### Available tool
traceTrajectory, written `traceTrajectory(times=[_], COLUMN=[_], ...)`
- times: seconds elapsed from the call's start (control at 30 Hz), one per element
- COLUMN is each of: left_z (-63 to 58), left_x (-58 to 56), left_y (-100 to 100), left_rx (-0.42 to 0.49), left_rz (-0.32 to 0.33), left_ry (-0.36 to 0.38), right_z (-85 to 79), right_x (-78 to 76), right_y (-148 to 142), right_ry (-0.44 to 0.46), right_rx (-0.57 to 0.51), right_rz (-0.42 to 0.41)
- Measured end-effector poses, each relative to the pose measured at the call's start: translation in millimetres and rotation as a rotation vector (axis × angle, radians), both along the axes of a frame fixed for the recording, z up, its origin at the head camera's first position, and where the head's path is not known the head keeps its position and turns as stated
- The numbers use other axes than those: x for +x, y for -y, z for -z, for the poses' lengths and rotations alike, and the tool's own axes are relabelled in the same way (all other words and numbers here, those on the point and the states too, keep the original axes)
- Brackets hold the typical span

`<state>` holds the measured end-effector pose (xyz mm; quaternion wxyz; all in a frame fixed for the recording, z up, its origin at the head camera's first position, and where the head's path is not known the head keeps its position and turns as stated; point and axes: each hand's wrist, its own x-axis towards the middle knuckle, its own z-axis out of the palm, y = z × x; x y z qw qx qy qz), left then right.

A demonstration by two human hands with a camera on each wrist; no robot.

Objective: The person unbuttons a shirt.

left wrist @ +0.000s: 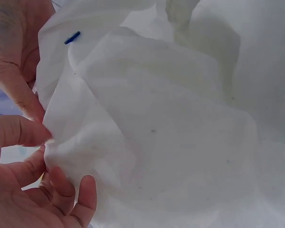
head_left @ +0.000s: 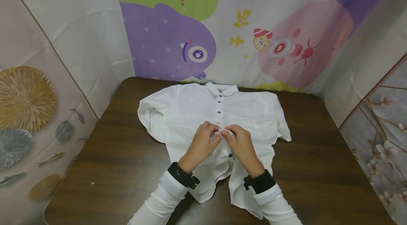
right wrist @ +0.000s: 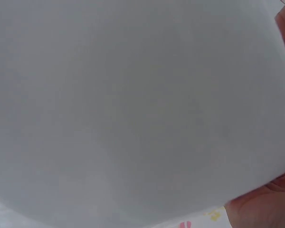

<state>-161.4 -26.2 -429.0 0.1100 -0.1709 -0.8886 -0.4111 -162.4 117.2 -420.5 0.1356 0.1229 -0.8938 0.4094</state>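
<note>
A white short-sleeved shirt (head_left: 187, 112) lies front up, its collar at the far side, with dark blue buttons down its front placket. Both hands meet at mid-front: the left hand (head_left: 203, 140) pinches the placket edge between thumb and fingers, and the right hand (head_left: 241, 143) pinches the cloth right beside it. In the left wrist view, the left hand's fingertips (left wrist: 50, 137) hold the raised edge, near one blue button (left wrist: 72, 38). Another button (head_left: 230, 155) shows below the hands, where the front panels part toward the hem. Cloth fills most of the right wrist view.
The shirt rests on a dark brown wooden table (head_left: 121, 168) with rounded corners. A cartoon-printed curtain (head_left: 235, 59) hangs behind the far edge, and patterned panels stand at both sides. A tiny pale speck (head_left: 92, 183) lies on the table's left.
</note>
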Motion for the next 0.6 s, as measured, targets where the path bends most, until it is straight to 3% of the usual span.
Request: traceTrajectory(times=[0.6], left_z=[3.6], left_x=[-1.7], left_y=[-0.3], left_rx=[0.015], left_rz=[-0.013], left_ry=[-0.002], right_z=[4.7], right_x=[1.5], right_y=[6.0], right_ry=[-0.042], right_rx=[0.028], right_rz=[0.028])
